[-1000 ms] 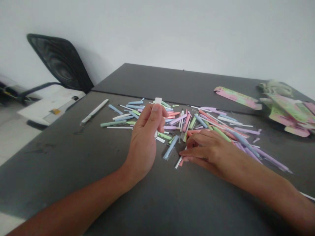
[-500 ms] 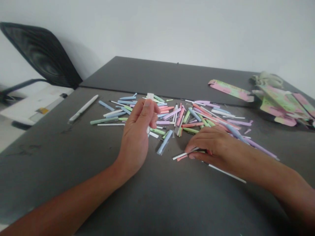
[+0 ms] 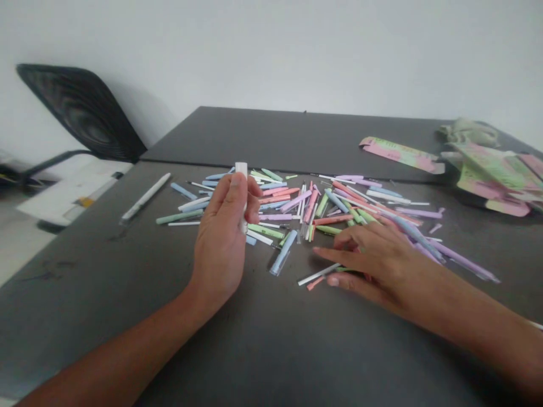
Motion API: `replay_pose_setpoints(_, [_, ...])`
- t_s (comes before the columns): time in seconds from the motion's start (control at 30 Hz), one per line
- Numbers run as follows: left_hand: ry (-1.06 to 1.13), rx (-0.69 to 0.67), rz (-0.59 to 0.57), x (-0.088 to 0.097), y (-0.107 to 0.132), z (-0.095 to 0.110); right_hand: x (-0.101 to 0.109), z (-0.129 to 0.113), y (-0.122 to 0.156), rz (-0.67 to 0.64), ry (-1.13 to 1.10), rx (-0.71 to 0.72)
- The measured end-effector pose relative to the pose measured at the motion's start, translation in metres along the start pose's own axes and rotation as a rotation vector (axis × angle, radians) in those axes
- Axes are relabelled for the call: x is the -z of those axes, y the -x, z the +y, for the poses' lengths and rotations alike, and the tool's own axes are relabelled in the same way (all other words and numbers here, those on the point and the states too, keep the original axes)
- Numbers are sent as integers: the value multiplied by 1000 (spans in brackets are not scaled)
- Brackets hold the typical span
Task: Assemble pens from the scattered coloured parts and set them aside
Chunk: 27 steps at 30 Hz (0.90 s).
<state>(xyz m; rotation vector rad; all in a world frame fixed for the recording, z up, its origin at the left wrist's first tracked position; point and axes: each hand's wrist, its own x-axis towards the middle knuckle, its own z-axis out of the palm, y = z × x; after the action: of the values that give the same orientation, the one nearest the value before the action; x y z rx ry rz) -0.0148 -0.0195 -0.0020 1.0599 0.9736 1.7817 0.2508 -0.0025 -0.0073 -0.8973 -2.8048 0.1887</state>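
Head view, looking down at a dark grey counter (image 3: 297,345). Left hand (image 3: 218,243) is raised off the counter, wrist low, holding a white pen part (image 3: 241,169) upright. Left fingers (image 3: 253,204) curl around it with the thumb in front, pinching it; top end sticks out above the grip, lower end shows below it.

Right hand (image 3: 382,271) is low over the near edge of the pile, palm down. Right fingers (image 3: 354,242) are spread, not pinching anything visible. Nearest items: a white strip (image 3: 318,274), a small pink piece (image 3: 315,283) and a green piece (image 3: 348,269) partly under the hand. Contact with the strip: cannot tell.

Pile of pastel pen parts (image 3: 314,212) sits loose mid-counter, between the hands and just ahead of them: blue, green, pink, lilac and white sticks, crossing at all angles. Clear-blue tube (image 3: 283,252) lies just outside it, between the hands. Separate white pen (image 3: 145,197) lies well left of the pile, angled.

Beyond a seam, a second dark tabletop (image 3: 254,135) carries a pink-green printed card strip (image 3: 401,154) and a heap of the same printed card (image 3: 494,178) at right. Black mesh chair back (image 3: 80,113) leans by the white wall (image 3: 297,51).
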Motion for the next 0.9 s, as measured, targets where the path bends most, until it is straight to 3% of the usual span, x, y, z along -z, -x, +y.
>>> replay_pose_setpoints(0.13, [-21, -12, 16, 1, -3, 2, -11, -31, -16, 33, 38, -21])
replay_pose_setpoints(0.23, [-13, -14, 28, 1, -3, 3, -16, -38, -25, 84, 55, -17])
replay_pose_setpoints(0.7, [20, 35, 40, -2, -3, 7, -17, -35, -22, 119, 26, -41])
replay_pose_setpoints(0.9, [8, 58, 25, -3, -1, 4, -18, -17, -18, 186, 14, -48])
